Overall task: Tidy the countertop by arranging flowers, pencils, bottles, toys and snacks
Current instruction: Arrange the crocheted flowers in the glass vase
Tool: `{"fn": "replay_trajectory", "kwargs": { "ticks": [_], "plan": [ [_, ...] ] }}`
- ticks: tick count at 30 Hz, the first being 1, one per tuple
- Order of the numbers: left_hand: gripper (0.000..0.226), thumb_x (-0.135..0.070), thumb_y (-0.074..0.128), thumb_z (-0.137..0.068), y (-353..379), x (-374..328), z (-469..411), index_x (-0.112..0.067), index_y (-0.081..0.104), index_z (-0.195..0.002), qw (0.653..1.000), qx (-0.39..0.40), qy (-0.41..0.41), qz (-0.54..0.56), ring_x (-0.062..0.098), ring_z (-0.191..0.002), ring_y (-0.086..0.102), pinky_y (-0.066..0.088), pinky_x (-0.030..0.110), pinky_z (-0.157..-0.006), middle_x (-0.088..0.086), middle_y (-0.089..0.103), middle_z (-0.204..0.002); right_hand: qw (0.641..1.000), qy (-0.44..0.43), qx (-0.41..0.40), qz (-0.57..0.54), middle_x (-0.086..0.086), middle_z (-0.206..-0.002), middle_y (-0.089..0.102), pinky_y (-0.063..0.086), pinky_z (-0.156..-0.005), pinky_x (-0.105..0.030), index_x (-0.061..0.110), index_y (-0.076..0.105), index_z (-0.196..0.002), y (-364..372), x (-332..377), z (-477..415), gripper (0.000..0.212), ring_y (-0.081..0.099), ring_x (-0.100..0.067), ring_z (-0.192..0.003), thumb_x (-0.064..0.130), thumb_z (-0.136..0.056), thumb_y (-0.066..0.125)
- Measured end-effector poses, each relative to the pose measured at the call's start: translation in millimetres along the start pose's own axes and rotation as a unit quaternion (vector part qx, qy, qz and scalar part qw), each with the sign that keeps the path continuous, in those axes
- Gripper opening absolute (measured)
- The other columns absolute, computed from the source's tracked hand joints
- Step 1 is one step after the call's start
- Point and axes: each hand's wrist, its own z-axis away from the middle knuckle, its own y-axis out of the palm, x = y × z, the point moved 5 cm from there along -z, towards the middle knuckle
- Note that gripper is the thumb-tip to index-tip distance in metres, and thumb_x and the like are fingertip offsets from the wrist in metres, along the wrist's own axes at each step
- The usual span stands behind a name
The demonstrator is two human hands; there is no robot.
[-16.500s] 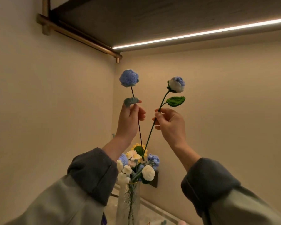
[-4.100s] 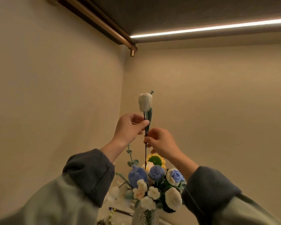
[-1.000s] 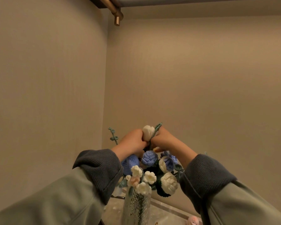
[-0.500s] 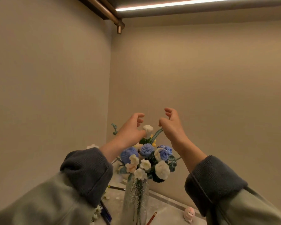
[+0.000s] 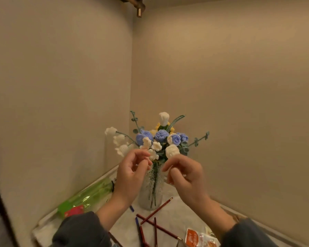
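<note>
While both hands hover in front of the bouquet, neither grips anything. Left hand is palm toward camera, fingers loosely curled and released, tips just beside the small white blossoms. Right hand mirrors it, fingers half-curled, empty, just below the white rose.

Flowers sit in the glass vase, stems inside, upright. Blue roses cluster mid-bouquet, white tulip tops it, white bell-shaped blooms droop out to the left, green sprigs stick out both sides. Yellow bits behind the tulip, partly hidden.

Vase stands on the pale surface near the corner of the two beige walls. Red pencils lie scattered in front of the vase, crossing each other; one leans up toward the vase's right side. Blue pen-like sticks among them. Green transparent package with a red label lies along the left wall. Orange-and-white snack packets at the bottom edge, near the right sleeve. Dark grey cuffs on both wrists.
</note>
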Motion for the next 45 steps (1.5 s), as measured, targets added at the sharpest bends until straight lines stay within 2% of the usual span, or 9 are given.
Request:
{"fn": "replay_trajectory", "kwargs": {
  "ticks": [8,14,18,23,25,29,34,40,45],
  "plan": [
    [0.043,0.004,0.048,-0.084,-4.9,87.5,20.7,-0.034,0.067,-0.073,0.975,0.025,-0.180,-0.131,0.016,-0.083,0.065,0.051,0.032,-0.071,-0.004,0.069,-0.083,0.939,0.290,0.118,0.144,0.009,-0.086,0.070,0.057,-0.074,-0.044,0.037,0.064,-0.082,7.3,-105.1,45.3,0.022,0.066,-0.009,-0.079,0.018,-0.079,0.053],
    [0.021,-0.011,0.054,-0.092,0.0,132.4,9.1,-0.027,0.056,-0.105,0.941,0.060,-0.313,-0.118,0.012,-0.101,0.059,0.053,0.041,-0.090,-0.003,0.062,-0.112,0.906,0.402,0.095,0.094,0.003,-0.120,0.052,0.048,-0.088,-0.031,0.019,0.038,-0.139,25.9,-163.5,37.4,0.067,0.053,-0.016,-0.112,0.023,-0.081,0.072],
    [0.042,-0.013,0.051,-0.096,13.4,148.5,-9.9,-0.018,0.042,-0.136,0.925,0.068,-0.368,-0.072,0.020,-0.109,0.053,0.049,0.045,-0.098,0.002,0.049,-0.134,0.911,0.403,0.053,0.065,0.008,-0.121,0.044,0.039,-0.085,-0.022,0.018,0.036,-0.139,41.2,-181.1,22.7,0.078,0.045,-0.008,-0.111,0.021,-0.076,0.080],
    [0.046,-0.020,0.050,-0.098,17.1,168.4,-31.8,-0.017,0.037,-0.142,0.923,0.093,-0.362,-0.090,0.025,-0.114,0.056,0.049,0.040,-0.097,0.004,0.052,-0.132,0.928,0.372,0.007,0.012,0.023,-0.096,0.061,0.044,-0.062,0.000,0.040,0.055,-0.095,56.3,-188.0,9.7,0.046,0.060,0.018,-0.079,0.010,-0.074,0.082],
    [0.042,-0.012,0.046,-0.099,17.5,174.3,-36.2,-0.015,0.038,-0.140,0.921,0.094,-0.374,-0.053,0.016,-0.101,0.056,0.051,0.024,-0.088,-0.001,0.055,-0.120,0.933,0.359,0.001,-0.010,0.024,-0.098,0.063,0.048,-0.069,-0.004,0.040,0.057,-0.097,61.7,-186.1,5.1,0.048,0.061,0.012,-0.086,0.007,-0.073,0.083],
    [0.034,-0.007,0.047,-0.096,10.8,189.4,-45.7,-0.024,0.047,-0.125,0.926,0.113,-0.344,-0.105,0.027,-0.112,0.055,0.046,0.047,-0.100,0.005,0.058,-0.119,0.939,0.343,-0.016,-0.027,0.012,-0.106,0.066,0.052,-0.078,-0.010,0.032,0.058,-0.108,70.6,-191.7,-0.2,0.053,0.062,0.014,-0.092,0.003,-0.072,0.084],
    [0.034,-0.004,0.050,-0.094,11.4,191.2,-53.5,-0.035,0.055,-0.081,0.938,0.136,-0.296,-0.118,0.014,-0.085,0.060,0.052,0.042,-0.088,-0.012,0.062,-0.086,0.929,0.363,-0.070,-0.037,0.012,-0.104,0.066,0.049,-0.073,-0.007,0.027,0.060,-0.107,70.0,-196.3,3.9,0.058,0.064,0.010,-0.091,-0.002,-0.065,0.087],
    [0.043,0.004,0.045,-0.093,35.1,172.6,-52.7,-0.036,0.058,-0.083,0.943,0.187,-0.264,-0.077,0.003,-0.080,0.059,0.049,0.033,-0.078,-0.012,0.065,-0.084,0.914,0.391,-0.098,-0.044,0.024,-0.089,0.064,0.046,-0.062,-0.001,0.035,0.059,-0.094,42.7,-179.9,10.2,0.054,0.059,0.023,-0.072,-0.004,-0.067,0.084],
    [0.032,-0.005,0.049,-0.094,81.8,137.7,-42.5,-0.034,0.054,-0.107,0.937,0.261,-0.224,-0.053,0.017,-0.099,0.060,0.051,0.042,-0.089,-0.006,0.064,-0.103,0.904,0.389,-0.177,-0.011,0.020,-0.088,0.066,0.046,-0.060,-0.002,0.024,0.060,-0.101,-13.8,-148.2,19.8,0.054,0.060,0.016,-0.072,-0.003,-0.063,0.087]
  ]
}}
